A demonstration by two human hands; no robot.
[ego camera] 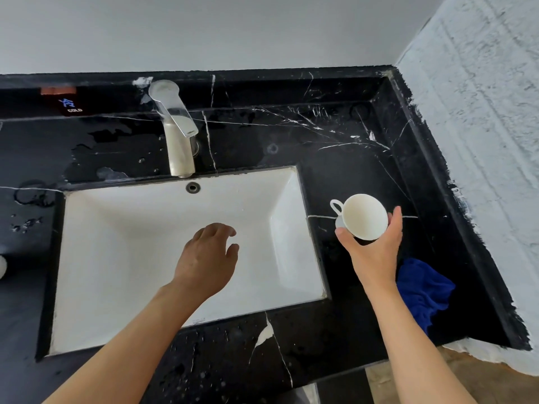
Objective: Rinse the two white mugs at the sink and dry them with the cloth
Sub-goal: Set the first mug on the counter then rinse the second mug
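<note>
My right hand (374, 255) grips a white mug (363, 215) over the black counter, just right of the sink. The mug is tipped so its empty inside faces me, and its handle points left. My left hand (208, 258) hovers over the white sink basin (122, 258), fingers loosely curled, holding nothing. A blue cloth (423, 290) lies crumpled on the counter to the right of my right forearm. At the far left edge a small white rounded object (2, 266) shows partly; I cannot tell whether it is the second mug.
A silver faucet (178, 135) stands behind the basin, with no water running. The black marble counter (335, 135) is wet with drops around the sink. A grey wall runs behind, and a rough white wall (490, 141) closes the right side.
</note>
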